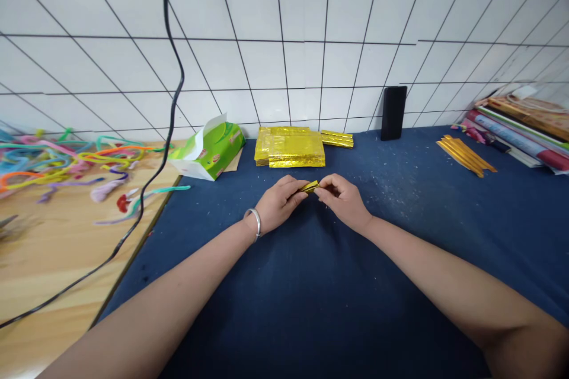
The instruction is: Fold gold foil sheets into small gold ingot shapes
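Note:
Between my two hands is a small folded piece of gold foil paper [310, 186], held just above the dark blue cloth. My left hand [281, 200], with a silver bangle at its wrist, pinches the left end between thumb and fingers. The right end sits in the pinched fingertips of my right hand [343, 198]. Just beyond the hands lies a stack of gold foil sheets [296, 148]. Some folded gold strips [338, 139] lie against the right side of that stack.
Left of the stack is a green tissue pack [211, 151]. A black phone [393, 112] leans on the tiled wall. Flattened gold strips [466, 155] lie at right, near piled books [518, 130]. Colourful pipe cleaners [80, 157] cover the wooden board, and a black cable [171, 112] hangs across.

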`<state>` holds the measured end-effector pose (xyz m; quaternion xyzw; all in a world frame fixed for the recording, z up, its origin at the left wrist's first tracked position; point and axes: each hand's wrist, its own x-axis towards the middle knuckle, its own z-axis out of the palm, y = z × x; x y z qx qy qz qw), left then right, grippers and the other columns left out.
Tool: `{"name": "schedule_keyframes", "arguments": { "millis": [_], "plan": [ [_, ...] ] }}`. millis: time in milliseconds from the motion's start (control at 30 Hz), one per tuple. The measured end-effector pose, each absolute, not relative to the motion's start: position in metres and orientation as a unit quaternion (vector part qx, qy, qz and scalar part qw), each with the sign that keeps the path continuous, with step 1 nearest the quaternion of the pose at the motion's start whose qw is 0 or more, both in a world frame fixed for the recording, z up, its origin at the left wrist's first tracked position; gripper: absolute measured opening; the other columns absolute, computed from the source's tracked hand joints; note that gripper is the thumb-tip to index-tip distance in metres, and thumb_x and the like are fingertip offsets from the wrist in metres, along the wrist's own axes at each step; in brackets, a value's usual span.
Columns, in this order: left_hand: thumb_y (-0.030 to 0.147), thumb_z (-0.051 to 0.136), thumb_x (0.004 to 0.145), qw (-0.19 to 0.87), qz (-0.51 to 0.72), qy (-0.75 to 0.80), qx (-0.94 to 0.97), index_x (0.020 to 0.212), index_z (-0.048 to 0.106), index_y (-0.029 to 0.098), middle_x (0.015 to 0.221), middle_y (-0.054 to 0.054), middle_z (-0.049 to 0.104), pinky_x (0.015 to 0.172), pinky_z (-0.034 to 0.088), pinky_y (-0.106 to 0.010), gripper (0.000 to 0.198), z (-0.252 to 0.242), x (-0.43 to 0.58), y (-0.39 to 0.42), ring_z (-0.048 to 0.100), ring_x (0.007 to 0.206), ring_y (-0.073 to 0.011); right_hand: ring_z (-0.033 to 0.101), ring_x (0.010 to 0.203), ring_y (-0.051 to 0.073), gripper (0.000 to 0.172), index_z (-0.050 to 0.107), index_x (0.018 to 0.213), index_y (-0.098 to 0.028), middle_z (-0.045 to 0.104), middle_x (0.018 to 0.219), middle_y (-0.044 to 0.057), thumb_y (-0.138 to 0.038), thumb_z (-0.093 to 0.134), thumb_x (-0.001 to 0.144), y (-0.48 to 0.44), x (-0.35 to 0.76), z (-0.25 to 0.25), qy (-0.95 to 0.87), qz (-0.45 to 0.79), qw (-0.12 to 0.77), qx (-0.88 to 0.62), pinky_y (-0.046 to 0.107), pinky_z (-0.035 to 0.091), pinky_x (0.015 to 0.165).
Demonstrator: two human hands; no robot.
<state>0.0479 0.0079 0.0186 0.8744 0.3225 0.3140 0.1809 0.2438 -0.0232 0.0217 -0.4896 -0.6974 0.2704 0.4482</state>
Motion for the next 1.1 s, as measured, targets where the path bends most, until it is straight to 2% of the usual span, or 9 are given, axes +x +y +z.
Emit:
{"name": "schedule_keyframes", "arguments": {
  "millis": [233,500,700,833,1100],
  "plan": [
    [0.027,0.041,0.093,0.166,0.327,0.303,0.880,0.124,0.051,0.020,0.104,-0.007,0.057,0.088,0.046,-0.031,0.033,0.012,0.048,0.010,0.054,0.097,-0.0145,0.053,0.068,0.012,0.018,0.057,0.079,-0.019,0.060,0.075,0.000,-0.037,0.055,0.082,-0.022,0.245,0.019,-0.697,0.281,0.439,-0.492,0.026,0.044,0.066],
    [0.029,0.043,0.092,0.130,0.319,0.303,0.889,0.127,0.049,0.022,0.109,-0.007,0.057,0.088,0.048,-0.032,0.036,0.005,0.046,0.010,0.055,0.100,-0.0152,0.053,0.069,0.012,0.016,0.061,0.076,-0.019,0.060,0.075,0.000,-0.034,0.056,0.081,-0.021,0.247,0.019,-0.708,0.265,0.437,-0.487,0.026,0.043,0.066],
    [0.030,0.042,0.092,0.182,0.337,0.322,0.866,0.116,0.055,0.021,0.102,-0.005,0.061,0.085,0.048,-0.030,0.028,0.014,0.049,0.005,0.057,0.094,-0.0145,0.054,0.072,0.012,0.014,0.062,0.078,-0.020,0.059,0.077,0.000,-0.032,0.056,0.082,-0.022,0.245,0.023,-0.722,0.253,0.436,-0.474,0.027,0.042,0.069],
    [0.031,0.048,0.089,0.195,0.352,0.373,0.836,0.101,0.057,0.020,0.090,-0.001,0.062,0.075,0.047,-0.027,0.018,0.017,0.051,0.001,0.058,0.081,-0.0125,0.053,0.069,0.011,0.015,0.058,0.083,-0.020,0.059,0.076,0.000,-0.034,0.054,0.082,-0.024,0.243,0.025,-0.698,0.300,0.441,-0.478,0.026,0.043,0.066],
    [0.028,0.044,0.091,0.128,0.342,0.382,0.849,0.095,0.057,0.020,0.087,-0.001,0.063,0.073,0.046,-0.026,0.016,0.015,0.050,0.000,0.057,0.080,-0.0128,0.053,0.066,0.011,0.016,0.057,0.079,-0.020,0.059,0.073,-0.001,-0.036,0.055,0.081,-0.021,0.244,0.019,-0.694,0.308,0.433,-0.485,0.025,0.043,0.064]
  ]
}}
